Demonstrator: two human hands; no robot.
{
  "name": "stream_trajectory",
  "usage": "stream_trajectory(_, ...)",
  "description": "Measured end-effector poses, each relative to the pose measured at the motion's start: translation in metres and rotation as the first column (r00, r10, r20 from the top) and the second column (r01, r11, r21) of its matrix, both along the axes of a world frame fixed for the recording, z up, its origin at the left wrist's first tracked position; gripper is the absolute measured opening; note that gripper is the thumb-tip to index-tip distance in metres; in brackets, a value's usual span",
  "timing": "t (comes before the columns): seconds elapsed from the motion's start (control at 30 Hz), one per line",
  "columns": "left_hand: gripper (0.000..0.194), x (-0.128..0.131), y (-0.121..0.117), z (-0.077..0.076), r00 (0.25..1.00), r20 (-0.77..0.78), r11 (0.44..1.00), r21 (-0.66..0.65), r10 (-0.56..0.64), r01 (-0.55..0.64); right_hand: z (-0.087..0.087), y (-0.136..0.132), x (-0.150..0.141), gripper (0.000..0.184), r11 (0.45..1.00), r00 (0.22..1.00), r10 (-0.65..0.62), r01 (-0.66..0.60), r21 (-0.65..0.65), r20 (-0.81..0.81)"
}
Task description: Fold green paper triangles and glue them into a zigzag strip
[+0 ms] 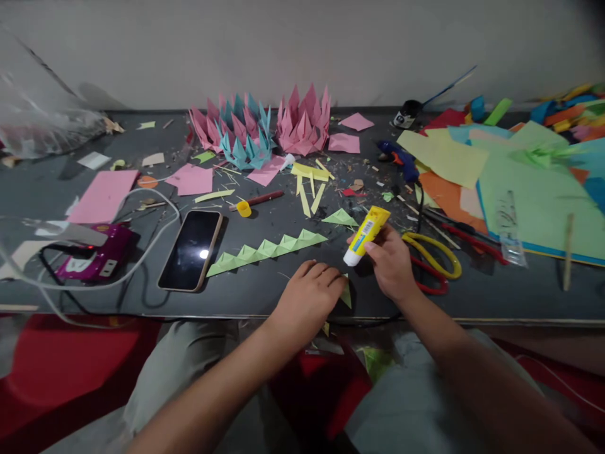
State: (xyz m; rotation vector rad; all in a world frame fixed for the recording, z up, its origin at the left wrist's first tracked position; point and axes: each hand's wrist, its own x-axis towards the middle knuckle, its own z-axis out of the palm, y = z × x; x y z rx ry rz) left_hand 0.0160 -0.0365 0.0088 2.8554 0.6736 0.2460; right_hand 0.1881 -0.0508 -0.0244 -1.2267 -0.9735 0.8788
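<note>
In my right hand (pixel 392 261) is a yellow glue tube (pixel 370 230), tilted with its white end down to the left. My left hand (pixel 314 290) is low over the table near its front edge, fingers curled together onto a folded green paper triangle (pixel 347 295); the fingertips are partly hidden. Beyond it lies a row of joined green paper triangles (pixel 267 252). A loose green folded triangle (pixel 340 217) rests just past the tube. The yellow cap (pixel 244 209) stands apart to the left, near a red-brown pen (pixel 265 198).
A phone (pixel 190 251) and a purple power box (pixel 97 255) with cables are on the left. Pink and blue folded paper crowns (pixel 303 123) stand at the back. Scissors (pixel 437 258), a blue glue gun (pixel 399 157) and coloured paper sheets (pixel 534 189) lie on the right.
</note>
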Motion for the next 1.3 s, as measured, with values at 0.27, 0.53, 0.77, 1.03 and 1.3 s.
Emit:
stream_trajectory(0.27, 0.024, -0.005, 0.006, 0.008, 0.999, -0.040, 0.997, -0.076, 0.002, -0.005, 0.006, 0.002, -0.003, 0.021, 0.999, 0.998, 0.008, -0.006, -0.039, 0.058)
stream_trajectory(0.53, 0.023, -0.010, 0.012, 0.011, 1.000, -0.027, 0.997, -0.072, -0.006, 0.004, 0.008, 0.003, -0.004, 0.024, 0.999, 0.998, 0.002, 0.001, -0.050, 0.061)
stream_trajectory(0.77, 0.009, -0.006, 0.006, 0.009, 0.999, 0.029, 0.996, 0.081, -0.039, 0.037, 0.005, 0.003, -0.003, 0.023, 0.999, 0.999, -0.007, 0.009, -0.041, 0.043)
stream_trajectory(1.03, 0.022, 0.008, -0.014, -0.010, 0.997, 0.071, 0.976, 0.217, -0.007, -0.009, 0.004, 0.001, 0.000, 0.026, 0.995, 0.995, -0.100, 0.100, -0.026, -0.021)
stream_trajectory(1.3, 0.031, 0.014, -0.026, -0.013, 0.998, -0.008, 0.986, 0.155, 0.069, -0.067, 0.005, -0.001, -0.003, 0.025, 0.997, 0.991, -0.082, 0.083, -0.001, -0.103)
